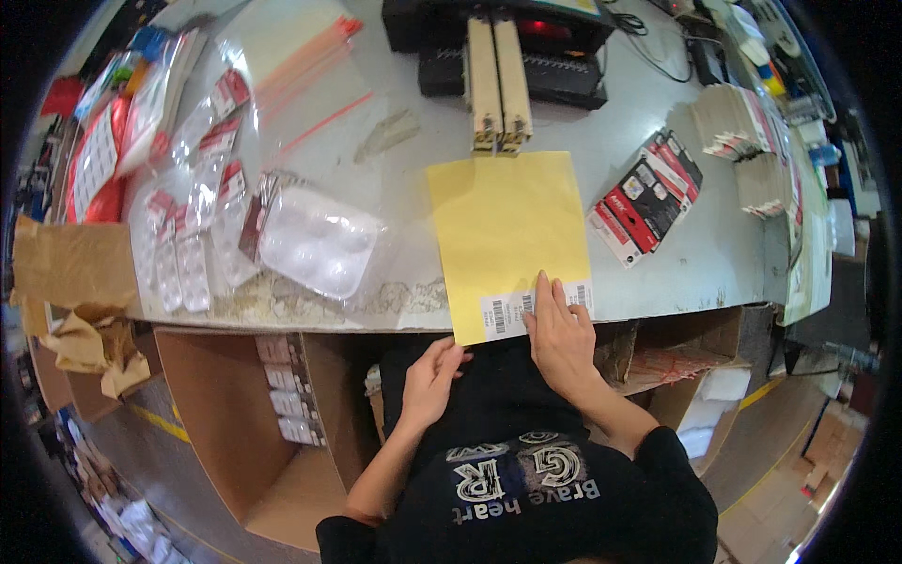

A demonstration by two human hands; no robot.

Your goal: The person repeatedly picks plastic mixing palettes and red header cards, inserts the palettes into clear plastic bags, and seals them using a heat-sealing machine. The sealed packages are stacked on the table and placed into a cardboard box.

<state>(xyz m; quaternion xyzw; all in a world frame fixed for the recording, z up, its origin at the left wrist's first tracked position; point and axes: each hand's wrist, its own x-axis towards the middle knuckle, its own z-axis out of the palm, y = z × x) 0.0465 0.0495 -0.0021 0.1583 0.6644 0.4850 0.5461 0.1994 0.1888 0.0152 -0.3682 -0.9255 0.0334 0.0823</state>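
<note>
A yellow paper sheet or envelope (507, 221) lies on the table in front of me, its lower edge reaching past the table's front edge. Barcode labels (503, 318) run along that lower edge, partly covered by my right hand (562, 343). The fingers of this hand are stretched out and rest flat on the labels. At the sheet's lower left corner, my left hand (432, 381) has its fingers curled, with thumb and fingertips closed at the corner.
Beyond the sheet stands a black machine (517, 80) with two pale rails. Red and black packages (648, 197) lie to the right, near stacked cards (738, 122). On the left are a clear plastic tray (318, 240), blister packs (183, 258) and zip bags (305, 89). Cardboard boxes (211, 404) sit below.
</note>
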